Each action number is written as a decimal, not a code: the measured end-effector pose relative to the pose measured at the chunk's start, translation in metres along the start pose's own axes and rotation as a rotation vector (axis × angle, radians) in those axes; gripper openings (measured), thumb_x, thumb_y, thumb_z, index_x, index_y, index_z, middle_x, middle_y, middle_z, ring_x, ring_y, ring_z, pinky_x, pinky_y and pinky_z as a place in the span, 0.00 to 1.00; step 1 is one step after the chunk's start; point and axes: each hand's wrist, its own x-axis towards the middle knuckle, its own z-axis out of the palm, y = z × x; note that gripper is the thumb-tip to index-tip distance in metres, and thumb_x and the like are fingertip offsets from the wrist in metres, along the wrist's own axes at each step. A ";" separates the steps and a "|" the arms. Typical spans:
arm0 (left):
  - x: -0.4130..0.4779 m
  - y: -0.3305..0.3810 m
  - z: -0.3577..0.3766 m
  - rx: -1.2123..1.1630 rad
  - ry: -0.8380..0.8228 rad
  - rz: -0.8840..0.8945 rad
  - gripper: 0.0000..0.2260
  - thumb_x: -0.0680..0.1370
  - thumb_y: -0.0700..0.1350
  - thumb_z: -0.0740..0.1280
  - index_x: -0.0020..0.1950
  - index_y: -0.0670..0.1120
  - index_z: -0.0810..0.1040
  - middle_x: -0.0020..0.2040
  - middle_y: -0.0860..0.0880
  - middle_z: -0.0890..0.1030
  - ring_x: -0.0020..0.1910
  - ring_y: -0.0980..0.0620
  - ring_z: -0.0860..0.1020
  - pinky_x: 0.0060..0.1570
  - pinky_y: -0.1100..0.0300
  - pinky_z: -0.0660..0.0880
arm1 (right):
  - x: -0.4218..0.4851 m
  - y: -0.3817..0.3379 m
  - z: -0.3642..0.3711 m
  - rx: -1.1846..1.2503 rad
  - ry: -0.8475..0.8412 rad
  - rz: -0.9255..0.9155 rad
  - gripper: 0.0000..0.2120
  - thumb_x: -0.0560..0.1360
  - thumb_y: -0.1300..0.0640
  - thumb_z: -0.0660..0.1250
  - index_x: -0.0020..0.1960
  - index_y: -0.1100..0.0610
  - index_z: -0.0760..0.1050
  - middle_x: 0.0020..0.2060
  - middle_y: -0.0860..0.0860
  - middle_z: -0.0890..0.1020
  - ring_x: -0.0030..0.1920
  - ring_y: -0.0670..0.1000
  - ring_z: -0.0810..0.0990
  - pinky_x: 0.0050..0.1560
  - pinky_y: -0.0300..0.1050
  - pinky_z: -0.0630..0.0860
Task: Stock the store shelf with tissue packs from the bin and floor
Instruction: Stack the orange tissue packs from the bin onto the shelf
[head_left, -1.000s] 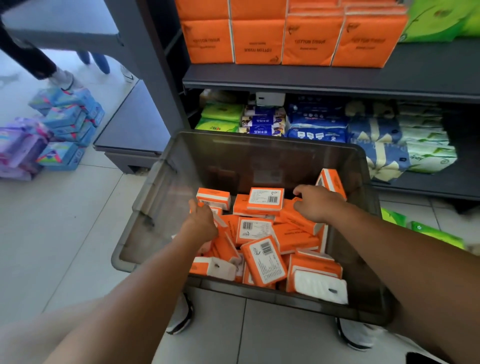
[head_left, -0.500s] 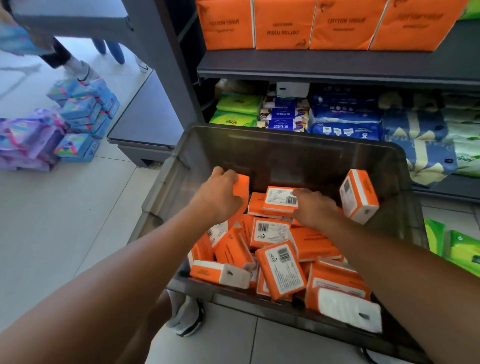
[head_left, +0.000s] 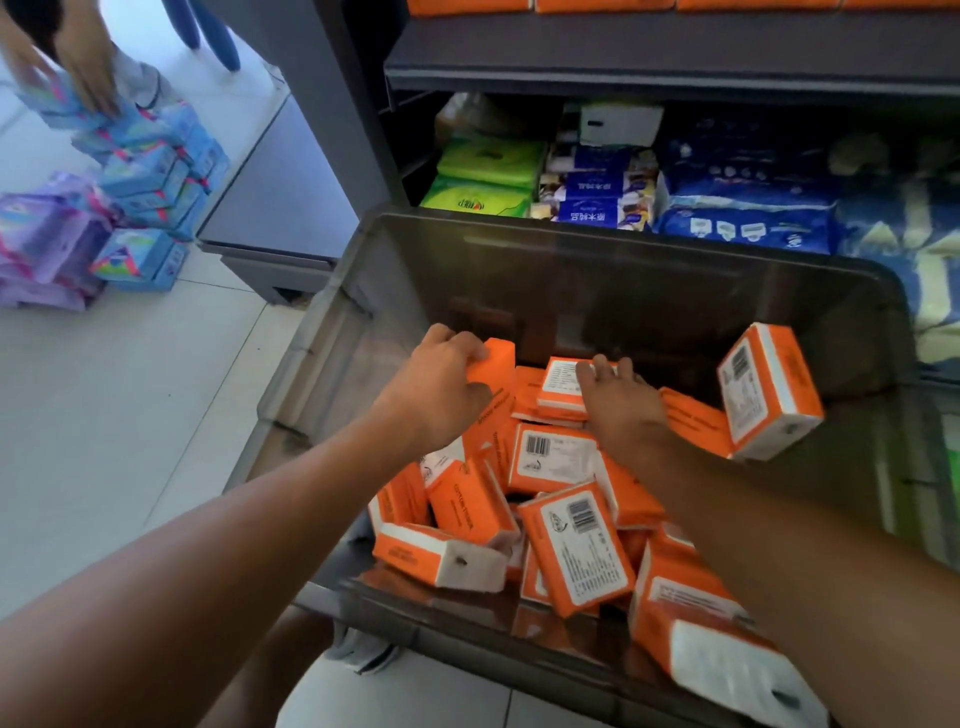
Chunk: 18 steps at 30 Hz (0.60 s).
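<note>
**Both hands down in the bin of orange packs**

The dark shelf unit (head_left: 675, 78) fills the far side. Its lower shelf holds green packs (head_left: 483, 176) on the left and blue packs (head_left: 743, 218) to their right. Just in front of it, on the tiled floor (head_left: 130, 441), stands a grey see-through bin (head_left: 571, 270). At far left a stack of blue and purple packs (head_left: 150, 208) sits on the floor, with another person's hand (head_left: 88, 73) on top of it.

Loose orange tissue packs (head_left: 571, 545) are heaped in the near half of the bin, and one tilted pack (head_left: 769, 389) leans against its right wall.

The left hand (head_left: 441, 387) has its fingers curled round the far edge of an upright orange pack (head_left: 493, 364). The right hand (head_left: 621, 405) lies with its fingers spread and fairly straight on a labelled pack (head_left: 561, 384) on top of the heap. Its thumb is hidden.
</note>
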 end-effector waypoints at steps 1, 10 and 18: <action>0.001 0.000 0.000 -0.002 -0.010 0.003 0.20 0.77 0.43 0.67 0.69 0.49 0.71 0.60 0.51 0.67 0.58 0.50 0.72 0.50 0.66 0.62 | 0.000 0.001 -0.003 0.007 0.013 -0.011 0.37 0.76 0.53 0.70 0.78 0.56 0.54 0.77 0.58 0.59 0.74 0.63 0.60 0.67 0.56 0.70; -0.005 0.014 -0.021 -0.023 0.040 0.076 0.19 0.76 0.37 0.63 0.67 0.46 0.74 0.66 0.48 0.70 0.65 0.47 0.70 0.59 0.62 0.65 | -0.027 0.028 -0.064 0.438 0.160 0.036 0.24 0.73 0.53 0.72 0.66 0.54 0.69 0.61 0.55 0.74 0.63 0.58 0.72 0.57 0.54 0.74; -0.022 0.051 -0.063 -0.073 0.178 0.109 0.21 0.75 0.31 0.60 0.66 0.46 0.74 0.68 0.46 0.69 0.66 0.46 0.69 0.60 0.62 0.64 | -0.084 0.075 -0.137 0.812 0.346 0.085 0.22 0.69 0.52 0.74 0.61 0.50 0.72 0.53 0.53 0.80 0.50 0.54 0.79 0.48 0.48 0.77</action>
